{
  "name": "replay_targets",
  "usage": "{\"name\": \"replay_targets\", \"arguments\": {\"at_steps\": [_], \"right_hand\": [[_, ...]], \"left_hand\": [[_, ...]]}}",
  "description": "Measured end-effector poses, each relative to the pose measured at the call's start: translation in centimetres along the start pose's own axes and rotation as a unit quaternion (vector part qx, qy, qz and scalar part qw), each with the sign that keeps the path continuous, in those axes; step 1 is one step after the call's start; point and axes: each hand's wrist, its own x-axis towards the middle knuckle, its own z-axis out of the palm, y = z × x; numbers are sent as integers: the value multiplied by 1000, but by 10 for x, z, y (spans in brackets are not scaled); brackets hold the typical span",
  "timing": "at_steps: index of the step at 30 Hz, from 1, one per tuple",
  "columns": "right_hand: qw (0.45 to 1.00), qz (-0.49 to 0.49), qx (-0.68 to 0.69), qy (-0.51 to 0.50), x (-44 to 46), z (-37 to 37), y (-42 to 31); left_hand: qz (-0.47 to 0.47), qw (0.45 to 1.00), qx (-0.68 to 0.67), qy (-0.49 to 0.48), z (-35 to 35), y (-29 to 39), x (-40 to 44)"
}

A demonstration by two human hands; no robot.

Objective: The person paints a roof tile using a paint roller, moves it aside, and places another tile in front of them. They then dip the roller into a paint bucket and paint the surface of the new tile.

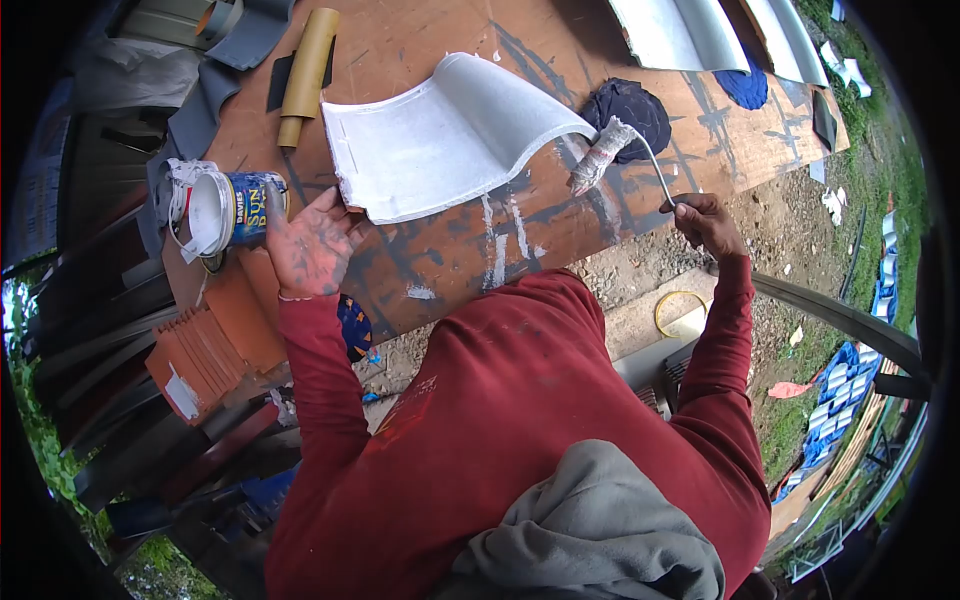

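My right hand (pixel 708 225) is closed around the handle end of a paint roller (pixel 602 158), whose bent wire frame runs up to a white-smeared sleeve. That sleeve hangs just off the near right end of a curved roofing tile (pixel 430 145) coated in white. Palm up with fingers apart, my left hand (pixel 313 248) is beside the tile's lower left corner; whether a fingertip touches the edge I cannot tell. Left of that hand stands a labelled paint bucket (pixel 255 205) with white smears. A dark bundled cloth (pixel 632 112) lies behind the roller.
The wooden table (pixel 400 265) is streaked with grey and white paint. A yellow-brown tube (pixel 310 75) lies at the back left. More white tiles (pixel 680 30) rest at the far right. Stacked orange tiles (pixel 205 355) sit near the left. A dark bar (pixel 840 315) extends at right.
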Motion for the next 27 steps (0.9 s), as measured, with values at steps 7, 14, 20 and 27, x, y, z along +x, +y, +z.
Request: {"name": "replay_targets", "arguments": {"at_steps": [7, 14, 20, 27], "right_hand": [[993, -44, -105, -11, 26, 28, -52], [947, -149, -279, -62, 45, 77, -121], [965, -147, -183, -113, 20, 155, -157], [979, -175, -95, -46, 8, 239, -153]], "left_hand": [[-2, 1000, -1, -31, -4, 4, 4], [-19, 981, -95, -166, -23, 1, 11], [-12, 966, -179, -188, -22, -8, 17], [5, 921, -286, -266, -16, -14, 22]]}}
